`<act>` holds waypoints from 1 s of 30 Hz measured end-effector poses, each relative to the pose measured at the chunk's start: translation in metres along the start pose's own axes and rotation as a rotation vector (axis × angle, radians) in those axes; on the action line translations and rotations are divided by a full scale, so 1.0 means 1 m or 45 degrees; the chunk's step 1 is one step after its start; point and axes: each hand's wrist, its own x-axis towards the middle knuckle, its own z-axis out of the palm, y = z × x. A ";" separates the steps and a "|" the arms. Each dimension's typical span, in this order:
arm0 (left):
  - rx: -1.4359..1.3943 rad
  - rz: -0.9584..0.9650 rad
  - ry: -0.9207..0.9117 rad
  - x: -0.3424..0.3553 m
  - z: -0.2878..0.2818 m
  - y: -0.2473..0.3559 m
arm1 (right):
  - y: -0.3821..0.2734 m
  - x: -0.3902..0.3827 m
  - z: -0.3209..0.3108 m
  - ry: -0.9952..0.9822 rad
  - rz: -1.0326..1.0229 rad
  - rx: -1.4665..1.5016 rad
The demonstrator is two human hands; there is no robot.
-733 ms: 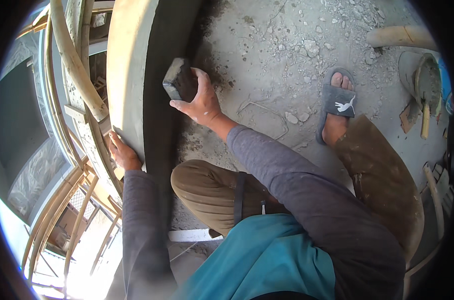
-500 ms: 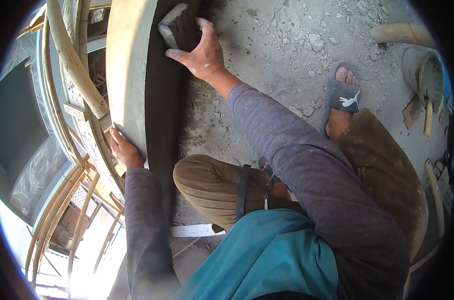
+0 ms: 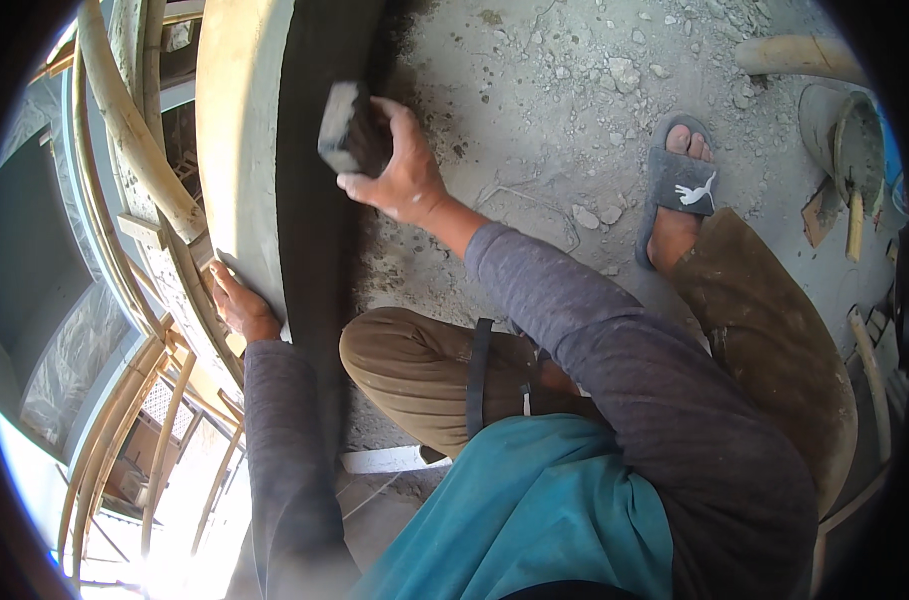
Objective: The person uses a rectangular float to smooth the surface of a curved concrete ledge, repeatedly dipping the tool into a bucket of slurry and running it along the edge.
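My right hand (image 3: 406,178) grips a dark grey block (image 3: 346,128) with a paler, worn end, thumb on the near side and fingers on the far side. The block is over the dark, smooth side face of a curved, grey plastered wall (image 3: 264,150); whether it touches cannot be told. On the wall's left, my left hand (image 3: 242,303) is closed at the edge of the pale top, its fingers partly hidden. A thin edge shows beside it, but what it holds cannot be made out.
Left of the wall stand bamboo poles (image 3: 134,140) and timber with a drop beyond. Rubble (image 3: 622,75) lies on the dusty floor at right. A bucket (image 3: 842,140) and a thick pole (image 3: 799,60) are at far right. My sandalled foot (image 3: 679,190) rests on the floor.
My right hand has brought the block along the wall toward me, and the block has turned more upright in view. My left hand stays by the wall's edge. The whole view has shifted slightly.
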 end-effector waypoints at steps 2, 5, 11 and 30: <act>-0.006 0.010 -0.012 -0.002 0.002 0.002 | 0.009 0.054 -0.016 0.088 -0.023 0.054; -0.011 0.041 -0.006 0.002 -0.001 -0.004 | 0.001 0.097 -0.028 -0.021 -0.023 0.171; 0.011 0.071 0.004 -0.003 -0.005 0.002 | -0.023 0.028 0.003 -0.029 -0.180 0.066; 0.066 0.070 0.045 -0.004 -0.002 0.006 | 0.005 0.080 -0.020 -0.088 0.079 0.240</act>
